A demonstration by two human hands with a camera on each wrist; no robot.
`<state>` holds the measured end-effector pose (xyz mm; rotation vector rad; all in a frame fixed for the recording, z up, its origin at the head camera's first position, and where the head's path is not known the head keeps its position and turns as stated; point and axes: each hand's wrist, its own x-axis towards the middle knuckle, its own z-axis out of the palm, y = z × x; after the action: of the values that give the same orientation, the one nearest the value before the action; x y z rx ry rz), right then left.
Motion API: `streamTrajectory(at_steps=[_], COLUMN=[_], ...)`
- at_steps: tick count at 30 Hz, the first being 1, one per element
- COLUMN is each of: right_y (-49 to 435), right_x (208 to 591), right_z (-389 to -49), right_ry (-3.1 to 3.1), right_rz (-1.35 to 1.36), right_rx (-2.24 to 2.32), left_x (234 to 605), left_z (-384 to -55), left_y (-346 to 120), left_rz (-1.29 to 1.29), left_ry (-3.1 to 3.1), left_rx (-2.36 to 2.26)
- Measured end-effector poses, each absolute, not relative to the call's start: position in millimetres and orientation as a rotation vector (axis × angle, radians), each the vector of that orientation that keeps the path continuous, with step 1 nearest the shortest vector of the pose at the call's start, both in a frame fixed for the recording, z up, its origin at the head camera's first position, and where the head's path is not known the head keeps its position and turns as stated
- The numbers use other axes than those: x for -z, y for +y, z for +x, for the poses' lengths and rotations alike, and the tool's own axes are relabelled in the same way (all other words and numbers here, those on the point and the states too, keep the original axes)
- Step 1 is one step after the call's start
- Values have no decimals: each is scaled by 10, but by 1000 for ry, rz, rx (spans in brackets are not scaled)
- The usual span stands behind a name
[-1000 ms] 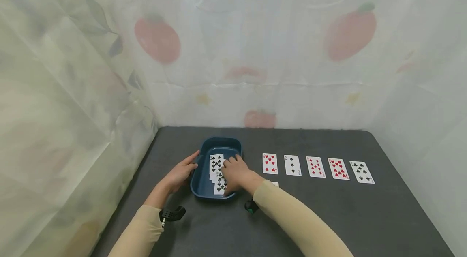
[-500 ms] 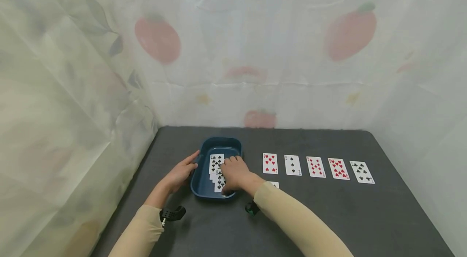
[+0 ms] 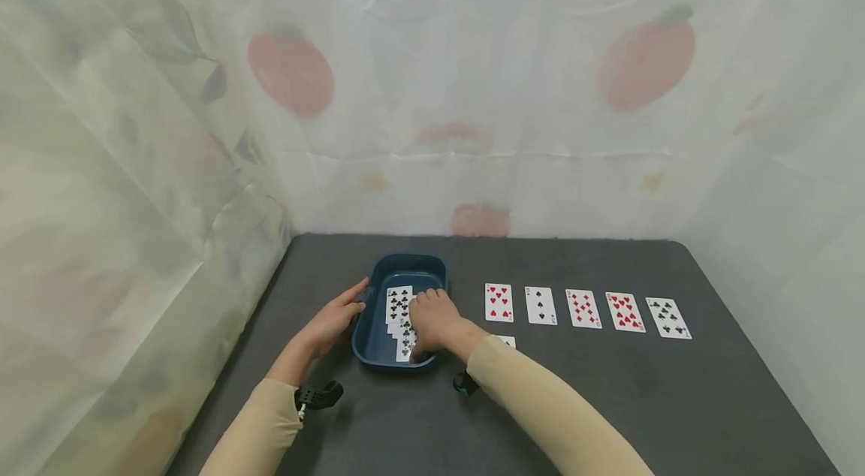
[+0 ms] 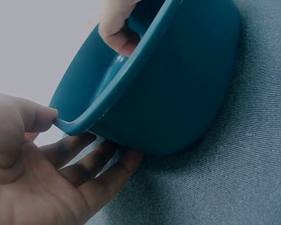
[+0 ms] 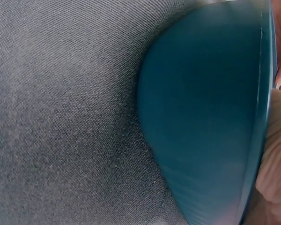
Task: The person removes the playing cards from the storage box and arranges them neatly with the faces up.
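A blue tray (image 3: 420, 279) stands left of the middle of the table. My left hand (image 3: 333, 322) holds its left side; in the left wrist view the thumb lies on the tray's rim (image 4: 91, 117) and the fingers touch the outer wall. Inside lie several overlapping playing cards, with a club card (image 3: 399, 303) at the far end and another club card (image 3: 403, 350) at the near end. My right hand (image 3: 435, 320) reaches over the tray's right wall with fingers curled at the cards' right side. It covers part of them, and its fingertips are hidden.
Right of the tray a row of face-up cards runs across the dark table (image 3: 581, 393), from a heart card (image 3: 498, 303) to a club card (image 3: 668, 318). Another card (image 3: 507, 341) shows partly behind the right forearm. A patterned curtain (image 3: 473, 85) hangs behind.
The near-end club card shifts slightly under my right hand, first right and away, then a little back toward me. My left hand and the tray stay in place.
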<state>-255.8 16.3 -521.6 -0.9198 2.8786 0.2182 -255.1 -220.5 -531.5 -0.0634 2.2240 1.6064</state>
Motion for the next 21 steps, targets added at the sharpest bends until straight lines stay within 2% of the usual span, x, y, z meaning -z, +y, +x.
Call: streamTrajectory(at_steps=[12,21], right_y=[131,124], right_x=[5359,5276], right_z=[-2601,-2546], right_ry=[2856,2820], right_rz=[-999,-1012], right_rx=[-212,-258], left_x=[5312,5330], left_z=[-2547,-2559], left_y=[-2213,-2230], left_rz=[-42,-28], left_ry=[2215,2208], left_rx=[-1607,-1615])
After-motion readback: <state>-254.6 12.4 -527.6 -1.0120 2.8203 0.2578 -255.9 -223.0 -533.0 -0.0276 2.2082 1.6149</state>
